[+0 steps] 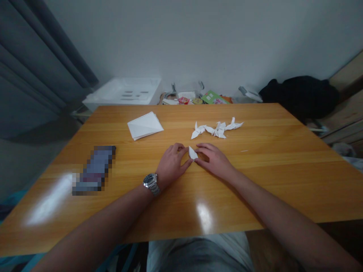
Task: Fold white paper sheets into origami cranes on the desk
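A small piece of folded white paper is between my two hands, low over the wooden table. My left hand pinches its left side and lower tip with thumb and fingers. On the opposite side, my right hand grips the paper's right edge the same way. Just beyond my hands lie several white folded-paper birds in a row. Farther left rests a stack of white paper sheets, its top sheet creased.
At the left of the table is a blurred-out phone-like device. Behind the far edge stand a white plastic tray and a green packet among clutter. A black cloth-like bundle sits back right. A thin white scrap lies right of my hands.
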Demonstrator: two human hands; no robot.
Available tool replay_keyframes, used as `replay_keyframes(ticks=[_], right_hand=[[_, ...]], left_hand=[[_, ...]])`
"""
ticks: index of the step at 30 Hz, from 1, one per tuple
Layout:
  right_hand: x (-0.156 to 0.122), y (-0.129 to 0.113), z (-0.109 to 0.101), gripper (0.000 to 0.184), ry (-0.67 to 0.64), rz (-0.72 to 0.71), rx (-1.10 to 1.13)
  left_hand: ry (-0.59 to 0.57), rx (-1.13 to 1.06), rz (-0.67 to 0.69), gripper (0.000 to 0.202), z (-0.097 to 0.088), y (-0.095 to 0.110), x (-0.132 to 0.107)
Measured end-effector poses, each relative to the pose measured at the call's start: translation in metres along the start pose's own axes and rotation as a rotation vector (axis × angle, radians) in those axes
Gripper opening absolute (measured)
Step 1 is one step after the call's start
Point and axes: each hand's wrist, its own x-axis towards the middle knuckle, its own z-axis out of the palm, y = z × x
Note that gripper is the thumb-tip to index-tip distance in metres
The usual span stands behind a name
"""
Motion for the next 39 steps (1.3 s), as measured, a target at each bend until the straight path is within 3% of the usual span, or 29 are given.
replay_keyframes(ticks=[19, 26, 31, 39], right_hand=[[0.000, 0.001, 0.004, 0.026, 0.021, -0.025, -0.011], [0.000, 0.000, 0.003, 0.031, 0.010, -0.037, -0.035], [-0.001, -0.001, 0.002, 0.033, -0.005, -0.069, -0.091], [-0.002, -0.003, 0.000, 0.034, -0.033, -0.102, -0.146]], left_hand=[[0.026, -0.293, 0.073, 0.030, 0.006, -0.001, 0.002], [0.068, -0.171, -0.019, 0.048, 0.009, -0.003, 0.001], [0.071, -0.078, -0.035, 0.048, 0.009, -0.004, 0.000], [0.091, -0.134, -0.047, 0.045, 0.009, -0.005, 0.001]])
